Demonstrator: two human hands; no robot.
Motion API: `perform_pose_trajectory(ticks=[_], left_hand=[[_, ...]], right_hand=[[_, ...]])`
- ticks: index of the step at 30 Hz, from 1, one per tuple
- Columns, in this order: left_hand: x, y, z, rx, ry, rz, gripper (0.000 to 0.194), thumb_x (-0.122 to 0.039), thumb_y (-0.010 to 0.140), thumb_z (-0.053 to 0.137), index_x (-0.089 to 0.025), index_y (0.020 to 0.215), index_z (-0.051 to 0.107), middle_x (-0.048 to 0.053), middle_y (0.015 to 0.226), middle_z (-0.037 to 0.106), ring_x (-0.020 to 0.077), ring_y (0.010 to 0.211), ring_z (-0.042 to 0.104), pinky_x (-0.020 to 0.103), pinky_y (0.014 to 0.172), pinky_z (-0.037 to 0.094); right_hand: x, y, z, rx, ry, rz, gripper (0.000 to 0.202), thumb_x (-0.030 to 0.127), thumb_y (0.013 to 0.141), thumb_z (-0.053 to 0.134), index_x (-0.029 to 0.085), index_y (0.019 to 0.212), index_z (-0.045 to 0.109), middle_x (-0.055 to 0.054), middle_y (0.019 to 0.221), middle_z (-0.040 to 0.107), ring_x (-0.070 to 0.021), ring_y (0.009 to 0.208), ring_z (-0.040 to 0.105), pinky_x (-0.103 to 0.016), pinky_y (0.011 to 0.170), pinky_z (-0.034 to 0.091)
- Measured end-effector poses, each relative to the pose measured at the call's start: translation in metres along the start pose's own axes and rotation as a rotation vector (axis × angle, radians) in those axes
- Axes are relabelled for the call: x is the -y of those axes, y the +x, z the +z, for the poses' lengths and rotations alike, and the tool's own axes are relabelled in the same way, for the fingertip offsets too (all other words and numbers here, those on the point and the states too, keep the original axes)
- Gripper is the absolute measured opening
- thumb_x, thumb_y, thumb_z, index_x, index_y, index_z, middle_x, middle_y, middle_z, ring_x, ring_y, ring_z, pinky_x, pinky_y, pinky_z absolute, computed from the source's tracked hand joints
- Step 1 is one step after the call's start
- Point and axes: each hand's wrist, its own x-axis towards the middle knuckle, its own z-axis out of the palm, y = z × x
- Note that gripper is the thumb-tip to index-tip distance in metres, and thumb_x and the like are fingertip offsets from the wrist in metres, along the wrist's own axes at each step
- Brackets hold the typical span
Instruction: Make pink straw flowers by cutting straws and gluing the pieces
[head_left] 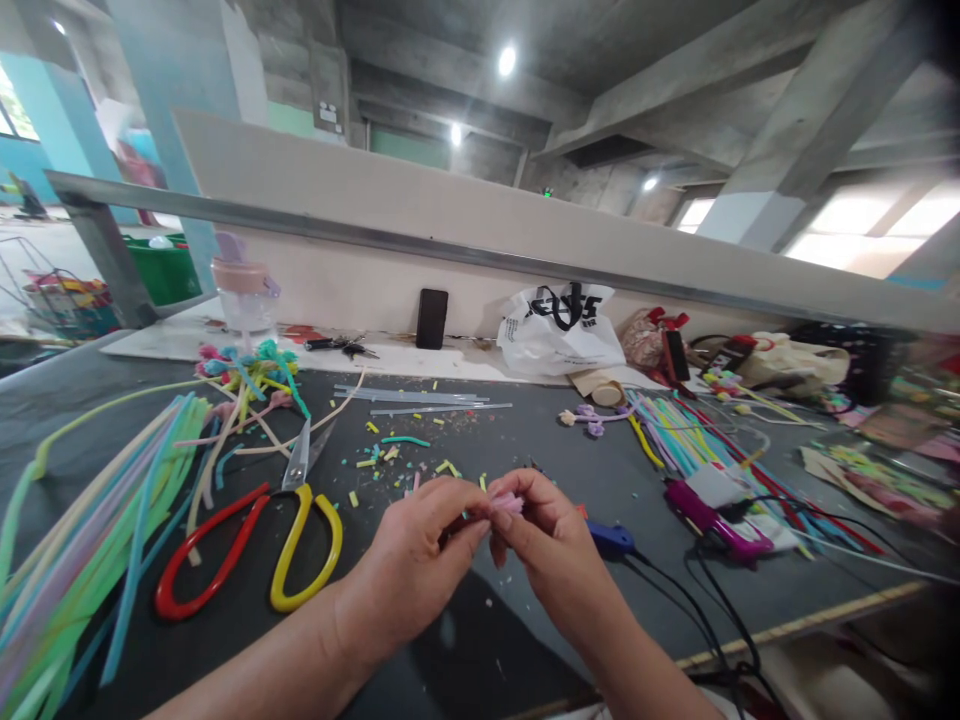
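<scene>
Near the middle of the dark table, a small pink fuzzy piece (507, 503) is pinched between my two hands. My left hand (424, 550) holds its left side between thumb and forefinger, and my right hand (551, 535) grips it from the right. The fingers cover part of the piece. Scissors (300, 490) with one red and one yellow handle lie partly open to the left. Beyond the hands are scattered yellow and green snippets (390, 455). A blue corded tool (611, 538) rests just right of my right hand.
Bundles of colourful fuzzy stems (142, 480) lie at the left, more (682, 440) at the right. A magenta power strip (716, 520) trails cables. A phone (432, 319), bottle (244, 290) and white bag (559, 335) stand along the back.
</scene>
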Motion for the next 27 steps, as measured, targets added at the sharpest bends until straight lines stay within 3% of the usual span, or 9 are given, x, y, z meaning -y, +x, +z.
perform_pose_trajectory(ticks=[8,17,23,27], left_hand=[[0.000,0.002,-0.001,-0.011,0.056,0.035,0.013,-0.011,0.078,0.053,-0.020,0.078,0.062,-0.002,0.075,0.065,0.0083,0.071,0.058,0.017,0.067,0.042],[0.001,0.000,0.000,-0.018,0.092,-0.073,0.013,-0.012,0.075,0.054,-0.020,0.070,0.063,-0.004,0.066,0.063,0.0083,0.062,0.057,0.019,0.061,0.041],[0.000,0.002,0.001,0.015,0.068,-0.130,0.012,-0.015,0.077,0.051,-0.020,0.075,0.062,-0.002,0.069,0.063,0.0101,0.065,0.057,0.021,0.062,0.041],[0.000,0.002,0.003,0.064,-0.081,-0.200,0.011,-0.019,0.078,0.051,-0.019,0.084,0.061,0.001,0.076,0.063,0.0118,0.066,0.057,0.021,0.060,0.043]], right_hand=[[0.003,0.000,0.002,-0.033,-0.013,0.034,0.016,0.029,0.073,0.067,0.018,0.077,0.055,0.003,0.073,0.053,-0.0074,0.055,0.050,-0.021,0.051,0.043],[0.005,0.001,0.009,-0.116,-0.040,0.065,0.019,0.029,0.067,0.069,0.016,0.069,0.055,0.005,0.061,0.053,-0.0068,0.046,0.050,-0.020,0.046,0.041],[0.009,0.005,0.004,-0.089,-0.092,0.109,0.019,0.028,0.068,0.069,0.016,0.072,0.055,0.007,0.055,0.051,-0.0067,0.044,0.049,-0.020,0.045,0.041],[0.011,0.008,-0.001,-0.026,-0.075,0.098,0.018,0.028,0.071,0.067,0.016,0.074,0.053,0.006,0.056,0.051,-0.0068,0.046,0.048,-0.020,0.046,0.041]])
